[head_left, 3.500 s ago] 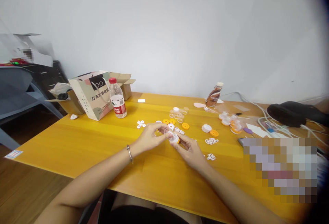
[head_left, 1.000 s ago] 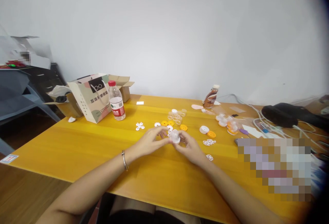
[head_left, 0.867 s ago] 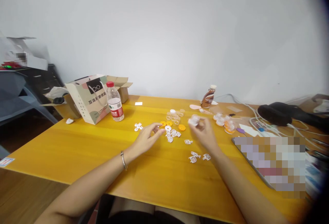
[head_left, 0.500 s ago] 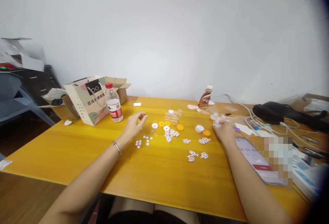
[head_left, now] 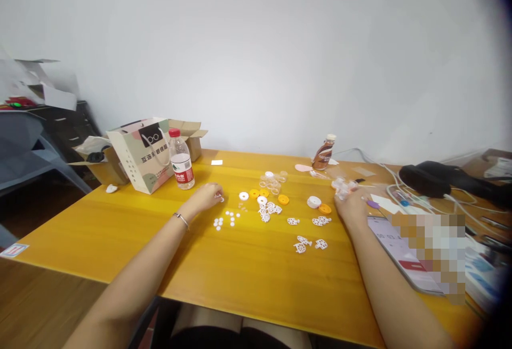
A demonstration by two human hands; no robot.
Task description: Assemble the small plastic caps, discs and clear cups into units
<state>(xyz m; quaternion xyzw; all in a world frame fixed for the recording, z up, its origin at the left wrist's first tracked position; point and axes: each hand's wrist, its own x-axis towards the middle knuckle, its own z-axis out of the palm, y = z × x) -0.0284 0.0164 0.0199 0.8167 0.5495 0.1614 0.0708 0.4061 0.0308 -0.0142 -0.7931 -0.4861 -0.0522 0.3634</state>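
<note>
Lower right of centre: 3 white spoked pieces [head_left: 300,248] lie flat. Right of centre: the right hand [head_left: 354,210], part-curled, reaches clear-topped pieces [head_left: 340,184]; its grip is hidden. Centre: the left hand [head_left: 203,198], nearly closed, meets a small white piece [head_left: 222,198]; hold cannot be told. A light fingertip pinch should avoid nudging neighbours. Left: paper bag [head_left: 138,170], inside hidden; red-capped bottle [head_left: 182,165], fill unclear; cardboard box [head_left: 116,167] containing white plastic [head_left: 93,143].

One plain pale-grey wall [head_left: 256,61], lit most brightly towards its middle; one yellow-brown table [head_left: 240,277], set along the wall, a sticker [head_left: 15,250] fixed at its left corner; one dark drawer cabinet [head_left: 67,127], placed at far left, partly covered by a grey-blue furniture piece [head_left: 22,138]; brown floor [head_left: 44,298], seen at lower left
</note>
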